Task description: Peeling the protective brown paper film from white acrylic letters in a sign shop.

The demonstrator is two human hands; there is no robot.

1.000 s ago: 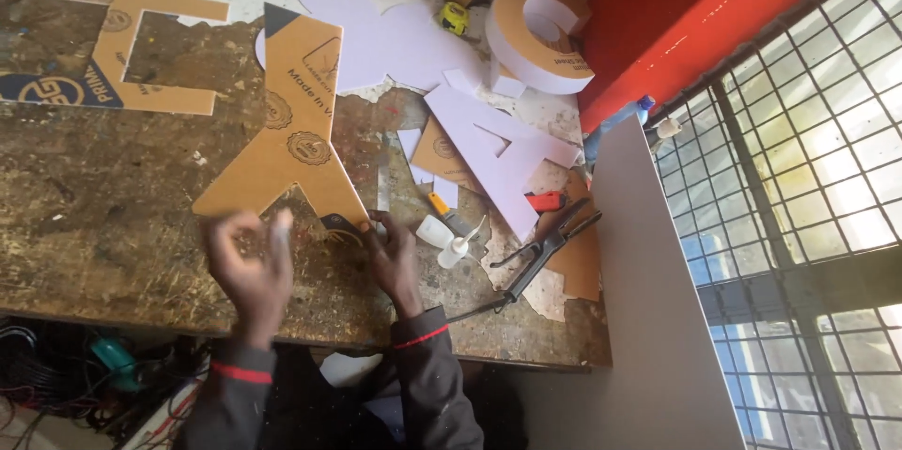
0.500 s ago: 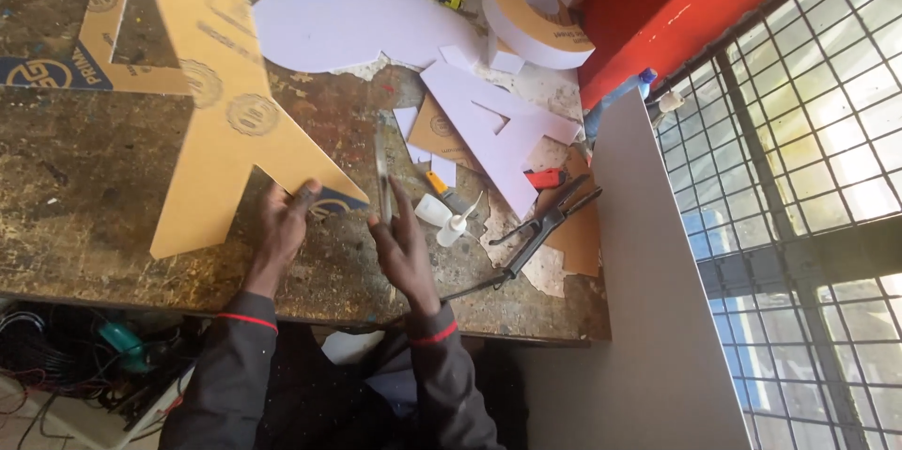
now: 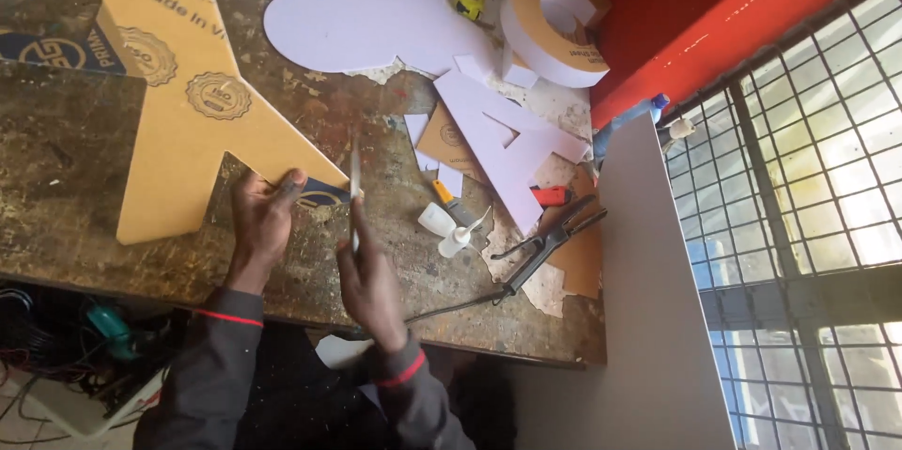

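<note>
Here, the left hand is closed on the lower tip of a tan cardboard cutout, thumb on top, pinning it to the table near the front edge. The cutout runs from that tip up toward the far left corner; its outer edges look already cut, and the tip by the hand is the part being worked.

The right hand is wrapped around a thin blade, held upright with its point just beside the cutout's tip. Whether the blade touches the cardboard cannot be told.

Other items on the table:
- white cutouts, finished shapes, lying toward the far edge and middle;
- a round built-up letter, tan face and white wall, at the far right corner;
- a tape measure, yellow, just beside the letter;
- a glue bottle, small and white, lying right of the right hand;
- a black tool with a cord, near the right edge;
- a small red item just above that tool.
</note>
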